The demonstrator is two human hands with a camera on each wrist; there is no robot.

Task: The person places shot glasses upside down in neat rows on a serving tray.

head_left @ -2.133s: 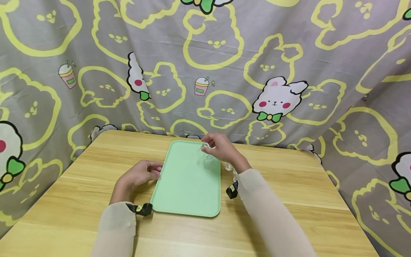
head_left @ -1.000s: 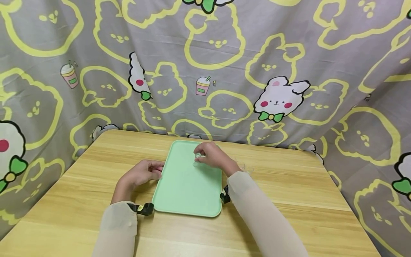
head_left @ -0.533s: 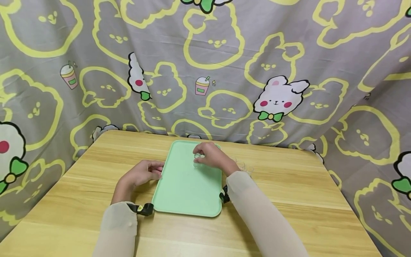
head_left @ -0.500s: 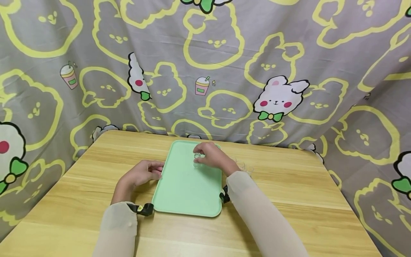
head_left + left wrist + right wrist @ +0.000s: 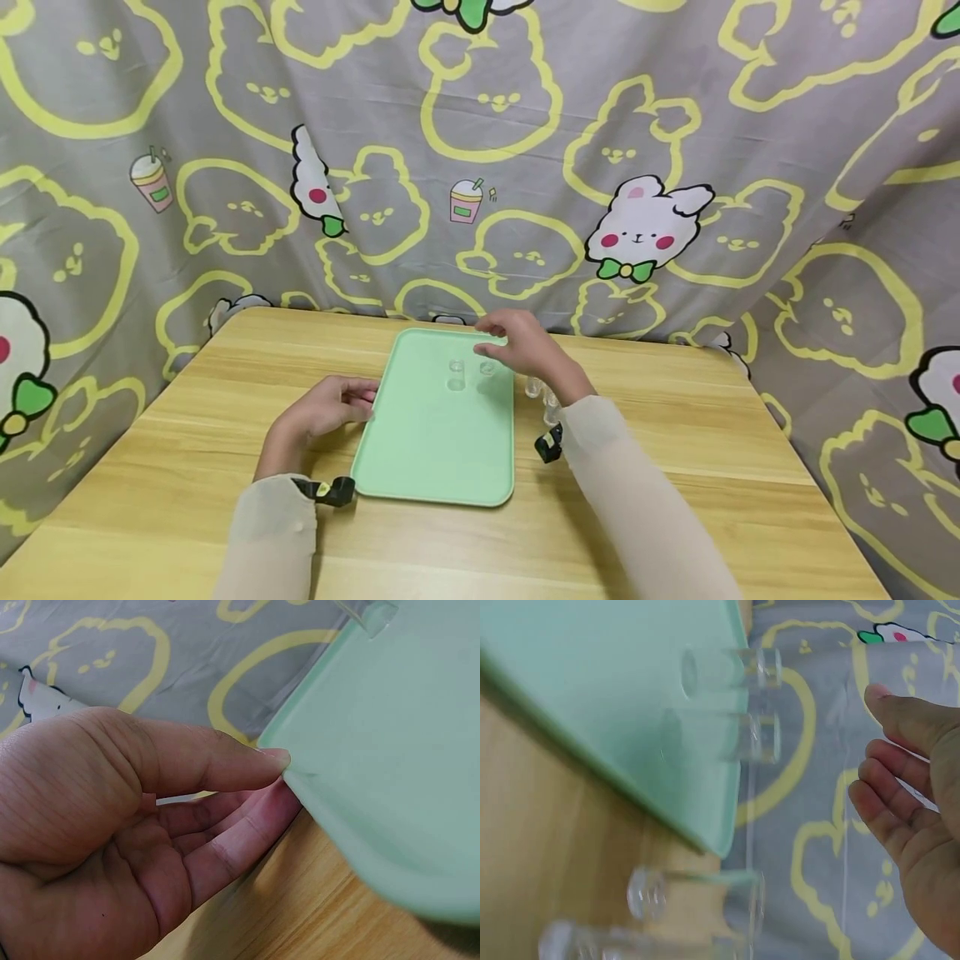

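My left hand (image 5: 330, 406) pinches the left rim of a light green rectangular tray (image 5: 431, 467); in the left wrist view the thumb (image 5: 259, 766) lies on the rim with the fingers below it. Two small clear glasses stand on the tray's far half, their thick ends up: a left glass (image 5: 456, 375) and a right glass (image 5: 487, 367). Above the right glass, my right hand (image 5: 517, 343) holds nothing, thumb and fingers parted. The right wrist view shows that hand (image 5: 922, 780) apart from both glasses.
More clear glasses, one glass (image 5: 533, 386) and a second glass (image 5: 552, 407), stand on the wooden table (image 5: 660, 467) right of the tray, partly behind the right forearm. A patterned grey curtain (image 5: 525, 125) hangs behind the table.
The right hand set down a glass on the tray, left of the other one, let go, and moved back to the right. The left hand stays at the tray's rim.
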